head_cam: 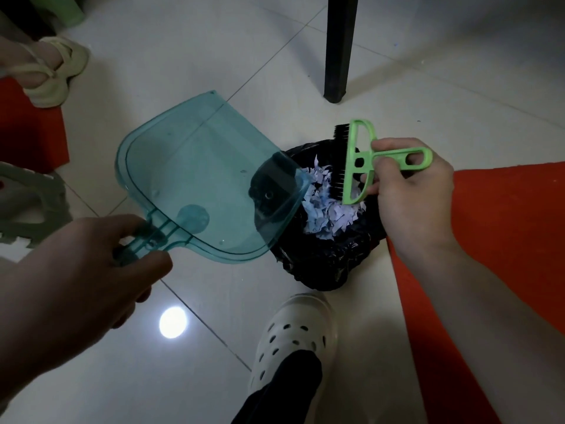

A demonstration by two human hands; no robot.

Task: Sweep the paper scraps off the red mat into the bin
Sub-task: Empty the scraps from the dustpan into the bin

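Crowding the bin (330,264) are a black furniture leg (339,47) and white clog (293,335).

Teal dustpan (195,179) is held by its handle in the left hand (91,270), near left, w/ its lip tipped over the left rim of the bin (330,264). Bin is lined w/ a black bag; pale scraps (327,209) are piled inside. Green brush (363,160) is gripped in the right hand (409,191), bristles down over the scraps. Red mat (504,240) is seen at right, beside the bin. White clog (293,338) is planted near, just in front of bin. Black leg (341,47) stands far, on tiles.
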